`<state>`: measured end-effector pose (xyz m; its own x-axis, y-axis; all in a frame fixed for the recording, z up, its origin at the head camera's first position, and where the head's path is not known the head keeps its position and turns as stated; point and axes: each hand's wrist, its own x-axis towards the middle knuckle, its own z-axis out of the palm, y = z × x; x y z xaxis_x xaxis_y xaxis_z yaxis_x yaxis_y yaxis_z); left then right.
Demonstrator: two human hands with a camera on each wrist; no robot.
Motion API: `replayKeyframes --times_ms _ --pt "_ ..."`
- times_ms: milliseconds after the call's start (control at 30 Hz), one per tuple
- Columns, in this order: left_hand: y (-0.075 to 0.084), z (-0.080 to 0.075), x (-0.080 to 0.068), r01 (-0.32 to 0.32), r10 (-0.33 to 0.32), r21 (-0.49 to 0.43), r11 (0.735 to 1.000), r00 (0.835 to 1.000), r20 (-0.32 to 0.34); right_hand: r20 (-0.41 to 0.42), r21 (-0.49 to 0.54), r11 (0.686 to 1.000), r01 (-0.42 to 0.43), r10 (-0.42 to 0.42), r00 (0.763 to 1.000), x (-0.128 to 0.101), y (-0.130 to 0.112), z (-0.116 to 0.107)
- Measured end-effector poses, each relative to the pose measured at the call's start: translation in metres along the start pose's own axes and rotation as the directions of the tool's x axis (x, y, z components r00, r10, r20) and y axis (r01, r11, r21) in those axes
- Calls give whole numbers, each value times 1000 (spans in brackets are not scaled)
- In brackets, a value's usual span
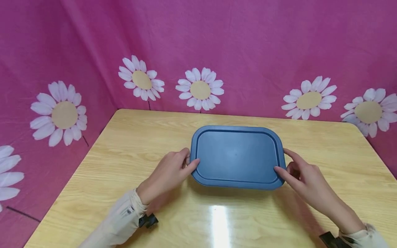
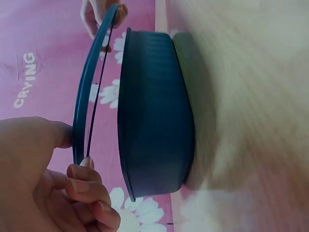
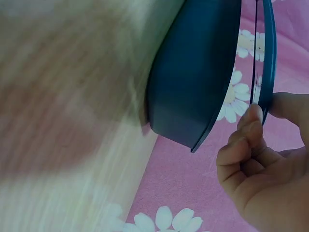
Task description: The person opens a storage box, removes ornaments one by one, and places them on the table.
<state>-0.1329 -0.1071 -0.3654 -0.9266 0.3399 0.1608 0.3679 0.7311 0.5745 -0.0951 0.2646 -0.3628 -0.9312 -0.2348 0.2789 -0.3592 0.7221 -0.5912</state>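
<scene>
As the head view is read from its left edge, you have a magenta-pink cloth (image 1: 31, 44) printed with white daisies (image 1: 64, 114), which also runs behind the far edge of the pale wood-grain table (image 1: 133, 144). Next, at the lower left, is your left sleeve (image 1: 119, 218), cream, with a small black device (image 1: 149, 220) at the cuff. Your left hand (image 1: 170, 170) is narrow, pinching the left end of the blue lid (image 1: 237, 156): thumb on the upper face, fingers bent at the edge and, per the left wrist view, tips beneath the rim. The lid, a rounded rectangle with a groove inside its border, spans the space between your hands, right of the table's middle, its long sides running left to right. Directly below it is a blue container (image 2: 154, 116), its base on the table; the left wrist view shows a gap between lid and container rim, the two apart. The container's contents cannot be seen. A bright glare patch (image 1: 220, 225) lies on the table nearer you. At the lid's right end, your right hand (image 1: 310, 182) is likewise narrow, pinching the edge with thumb above and fingertips below, as the right wrist view confirms. Farthest right, at the lower corner, are your right sleeve (image 1: 366, 237) and another black device (image 1: 331, 239).
</scene>
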Motion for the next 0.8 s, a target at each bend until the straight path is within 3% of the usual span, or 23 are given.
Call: replayKeyframes --times_ms 367,633,800 --pt "-2 0 -33 6 -1 -70 998 998 62 80 42 995 -96 92 993 -24 -12 -1" --pt "2 8 -61 7 6 -106 994 992 123 102 -22 978 -207 208 973 -52 -15 2" --pt "7 9 -72 51 -31 -108 993 983 181 194 2 958 -286 280 940 -62 -7 4"
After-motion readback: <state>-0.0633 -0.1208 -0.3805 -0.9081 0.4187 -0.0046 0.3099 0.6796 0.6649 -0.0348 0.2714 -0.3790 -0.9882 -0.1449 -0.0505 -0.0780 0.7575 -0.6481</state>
